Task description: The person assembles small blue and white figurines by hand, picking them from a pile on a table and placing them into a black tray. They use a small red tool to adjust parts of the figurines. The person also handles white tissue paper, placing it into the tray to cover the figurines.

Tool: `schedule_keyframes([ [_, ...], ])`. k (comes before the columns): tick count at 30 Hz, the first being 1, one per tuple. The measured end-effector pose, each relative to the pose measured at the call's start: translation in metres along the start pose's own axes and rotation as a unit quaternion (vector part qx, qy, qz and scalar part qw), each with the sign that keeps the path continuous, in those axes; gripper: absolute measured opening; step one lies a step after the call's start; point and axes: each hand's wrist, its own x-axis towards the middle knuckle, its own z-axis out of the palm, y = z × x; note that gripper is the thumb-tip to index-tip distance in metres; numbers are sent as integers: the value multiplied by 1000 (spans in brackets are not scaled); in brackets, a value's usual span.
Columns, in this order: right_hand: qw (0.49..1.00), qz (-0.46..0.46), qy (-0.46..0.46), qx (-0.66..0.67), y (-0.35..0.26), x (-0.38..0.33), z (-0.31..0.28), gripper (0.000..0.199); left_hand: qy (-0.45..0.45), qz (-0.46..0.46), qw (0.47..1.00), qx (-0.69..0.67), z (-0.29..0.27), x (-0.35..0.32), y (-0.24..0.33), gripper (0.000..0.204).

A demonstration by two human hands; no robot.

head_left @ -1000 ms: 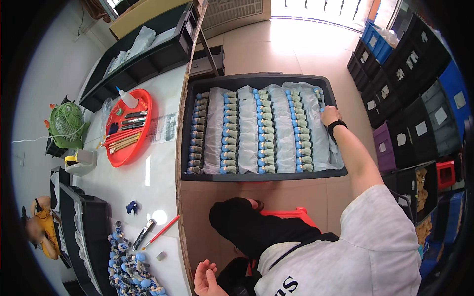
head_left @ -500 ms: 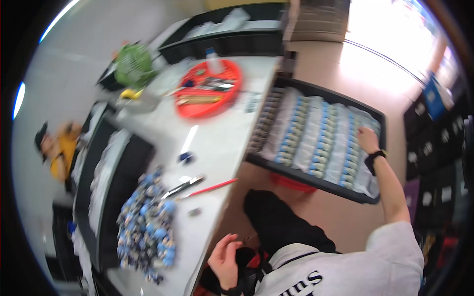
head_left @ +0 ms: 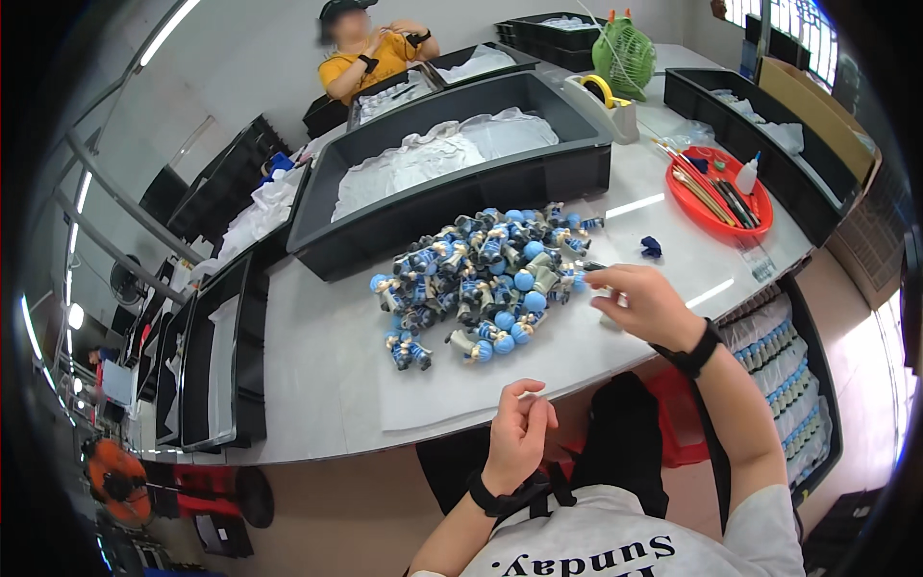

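Observation:
A heap of small figurines [head_left: 471, 274] with light-blue round heads or caps, striped blue bodies and grey parts lies on the white worktable. At the heap's right edge is my right hand [head_left: 646, 300], thumb and fingers bent and apart, with nothing seen between them. The dark end of a slim tool [head_left: 594, 266] shows just beyond its fingertips; the rest is hidden under the hand. My left hand [head_left: 519, 435] hovers by the table's near edge, loosely curled, fingers apart and holding nothing. Both wrists wear black bands.
Behind the heap stands a large black bin [head_left: 452, 159] lined with white sheets. A red round tray [head_left: 716, 207] holds brushes and a bottle. Right of me, a black crate [head_left: 817, 452] holds rows of figurines. A green fan [head_left: 625, 58] and a co-worker in yellow [head_left: 375, 62] are at the back.
My view has swung left from the crate to the table. My right hand has come from the crate's figurines to the heap's right edge. My left hand stays near the table's front edge.

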Motion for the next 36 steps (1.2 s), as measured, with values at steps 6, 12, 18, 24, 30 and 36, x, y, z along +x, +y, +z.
schedule_keyframes([
  [6, 995, -19, 14, -101, -30, 82, 51, 34, 22, -34, 999, -21, -26, -8, 7, 21],
  [12, 987, -15, 0, -161, -32, 112, 87, 40, 32, -15, 998, -61, -36, -4, 5, 19],
  [18, 990, -86, 106, -47, -41, 86, 71, 25, 28, -15, 995, -92, -47, 6, 5, 20],
  [24, 985, -165, 50, 19, -93, -6, 70, 48, 44, -54, 935, -348, -45, 23, 14, 32],
  [30, 989, -69, 97, 88, -88, -51, 84, 63, -29, -117, 929, -350, -39, 18, -3, 32],
  [36, 891, 200, 78, 399, -78, -83, 98, 43, -38, -142, 929, -339, -32, 16, -11, 33],
])
